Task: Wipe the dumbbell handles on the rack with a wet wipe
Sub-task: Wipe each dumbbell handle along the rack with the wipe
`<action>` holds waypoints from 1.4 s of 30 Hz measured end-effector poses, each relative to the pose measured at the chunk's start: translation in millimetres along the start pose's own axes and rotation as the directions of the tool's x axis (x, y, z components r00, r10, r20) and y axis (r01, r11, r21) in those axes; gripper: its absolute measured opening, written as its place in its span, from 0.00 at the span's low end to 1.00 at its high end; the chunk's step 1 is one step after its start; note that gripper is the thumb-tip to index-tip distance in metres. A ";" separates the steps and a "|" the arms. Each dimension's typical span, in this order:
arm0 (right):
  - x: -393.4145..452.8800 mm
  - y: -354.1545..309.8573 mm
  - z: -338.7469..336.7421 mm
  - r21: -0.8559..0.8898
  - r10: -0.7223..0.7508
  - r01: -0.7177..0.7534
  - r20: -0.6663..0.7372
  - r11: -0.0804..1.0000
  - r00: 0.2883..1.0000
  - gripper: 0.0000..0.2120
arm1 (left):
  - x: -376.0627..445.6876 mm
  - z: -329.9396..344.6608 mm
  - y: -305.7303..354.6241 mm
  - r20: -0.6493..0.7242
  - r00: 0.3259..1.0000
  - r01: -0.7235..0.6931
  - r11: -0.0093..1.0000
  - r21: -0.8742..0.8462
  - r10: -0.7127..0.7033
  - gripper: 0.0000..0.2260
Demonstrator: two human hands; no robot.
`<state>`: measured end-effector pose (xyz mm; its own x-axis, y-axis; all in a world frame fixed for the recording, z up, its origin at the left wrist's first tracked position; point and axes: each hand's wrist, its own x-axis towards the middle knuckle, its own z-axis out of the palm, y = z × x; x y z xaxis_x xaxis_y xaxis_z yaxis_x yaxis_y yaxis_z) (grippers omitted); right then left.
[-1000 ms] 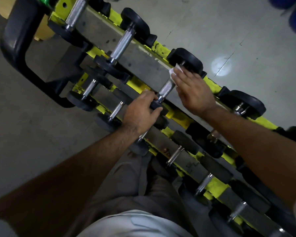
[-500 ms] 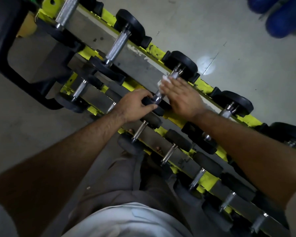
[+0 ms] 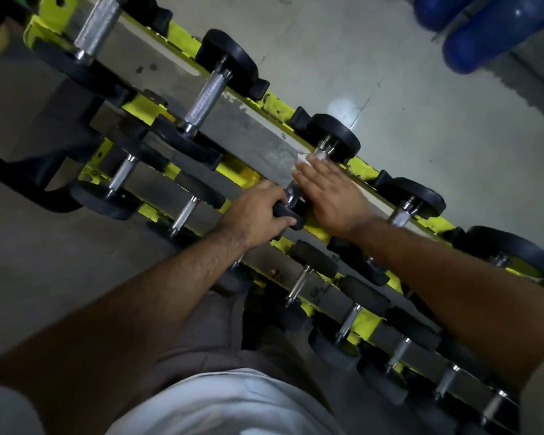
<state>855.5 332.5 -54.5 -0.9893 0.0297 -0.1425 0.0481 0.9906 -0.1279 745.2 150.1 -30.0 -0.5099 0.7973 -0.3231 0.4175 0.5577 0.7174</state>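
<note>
mid-wipe on a top-row dumbbell handle (image 3: 291,193) of the yellow rack (image 3: 314,226): left hand (image 3: 258,211) curled round its near black end (image 3: 285,213), right hand (image 3: 330,193) flat, fingers straight, pressing the wet wipe (image 3: 305,160) down. next, probably: slide along, then the neighbouring handle.

A pale grey concrete floor (image 3: 421,98) fills the upper right, with thin joint lines and a round bright patch of reflected light (image 3: 343,108). Two glossy blue rounded objects (image 3: 471,29), perhaps large bottles, lie at the top right corner. Grey-brown trousers (image 3: 182,337) and a light grey shirt hem (image 3: 230,403) fill the bottom.
</note>
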 end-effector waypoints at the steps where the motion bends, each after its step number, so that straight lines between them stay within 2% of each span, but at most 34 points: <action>1: 4.3 4.4 -5.7 -0.029 -0.004 0.004 0.009 1.000 1.000 0.24 | 0.5 -2.0 -0.9 0.015 1.000 -0.011 1.000 0.002 0.011 0.14; 4: 18.8 -1.6 -19.0 -0.066 0.165 -0.162 0.042 0.985 0.985 0.24 | 5.7 -8.9 -8.3 0.048 0.999 -0.020 1.000 -0.016 0.021 0.12; 5: 21.6 -8.9 -18.7 -0.070 0.174 -0.170 0.061 0.983 0.983 0.24 | 8.4 -11.9 -10.9 0.057 0.998 -0.021 0.999 -0.036 0.023 0.10; 8: 24.3 -7.3 -21.8 -0.068 0.070 -0.064 0.091 0.996 0.993 0.21 | 15.3 -19.4 -14.5 0.114 0.992 -0.043 0.997 -0.057 0.049 0.09; 12: 20.3 -4.7 -25.0 -0.100 0.163 -0.153 0.097 0.983 0.982 0.22 | 14.9 -17.6 -5.8 0.113 0.993 -0.018 1.000 -0.015 0.020 0.10; 15: 14.8 -7.0 -21.7 -0.075 0.011 0.000 0.150 0.997 0.989 0.23 | 10.5 -12.8 -0.4 0.095 0.995 0.013 1.000 0.000 -0.013 0.10; 19: 20.6 -0.3 -30.2 -0.083 0.157 -0.149 0.105 0.985 0.982 0.21 | 9.8 -11.9 -0.9 0.087 0.996 0.003 1.000 -0.024 -0.001 0.10; 20: 18.4 -8.3 -23.9 -0.083 0.129 -0.120 0.110 0.989 0.985 0.22 | 9.9 -12.0 -1.0 0.087 0.996 0.006 1.000 -0.025 -0.004 0.11; 22: 12.8 -14.6 -14.4 -0.061 -0.033 0.041 0.118 0.997 0.992 0.21 | 9.6 -10.7 -1.5 0.081 0.997 0.005 1.000 -0.031 -0.002 0.11; 23: 12.6 -9.4 -16.9 -0.052 -0.055 0.060 0.109 0.997 0.993 0.21 | 8.8 -9.7 -0.9 0.078 0.997 0.000 0.999 -0.033 0.003 0.11; 27: 18.1 -1.4 -24.6 -0.059 0.196 -0.195 0.009 0.979 0.981 0.21 | 6.7 -6.7 -1.0 0.059 0.998 -0.008 0.999 -0.044 0.011 0.10; 28: 16.6 -11.4 -18.5 -0.048 0.160 -0.158 0.029 0.986 0.987 0.22 | 4.9 -5.9 -2.4 0.045 0.999 -0.010 0.998 -0.062 0.013 0.11; 31: 8.8 -20.2 -11.8 0.038 -0.142 0.138 0.111 0.990 0.984 0.19 | -4.4 -1.5 -4.0 -0.030 0.999 -0.019 0.990 -0.142 0.015 0.13; 32: 10.9 -11.7 -16.7 0.054 -0.149 0.143 0.118 0.988 0.982 0.17 | -7.8 0.3 -4.5 -0.058 0.998 -0.017 0.987 -0.163 0.008 0.13; 35: 16.9 6.5 -27.0 0.038 0.041 -0.044 0.055 0.998 0.998 0.18 | -14.1 6.7 -7.1 -0.113 0.994 -0.030 0.981 -0.193 0.008 0.13; 36: 16.1 1.0 -26.1 0.028 0.048 -0.050 0.059 0.998 0.997 0.18 | -14.8 8.5 -7.7 -0.125 0.992 -0.033 0.979 -0.201 0.007 0.14; 39: 6.2 -25.0 -14.9 0.097 -0.183 0.171 0.129 0.980 0.975 0.18 | -17.0 11.9 -7.6 -0.154 0.988 -0.048 0.975 -0.217 0.015 0.14; 40: 5.4 -23.3 -16.6 0.106 -0.208 0.195 0.132 0.975 0.969 0.17 | -17.5 12.3 -7.0 -0.160 0.987 -0.053 0.975 -0.216 0.018 0.14; 42: 8.9 -8.4 -21.4 0.078 -0.120 0.114 0.078 0.990 0.990 0.17 | -17.7 12.8 -7.3 -0.165 0.986 -0.057 0.975 -0.213 0.021 0.13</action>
<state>843.3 327.4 -33.7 -0.9743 -0.0999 -0.2018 -0.0543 0.9740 -0.2198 760.9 134.8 -37.4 -0.6180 0.7600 -0.2012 0.2758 0.4493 0.8498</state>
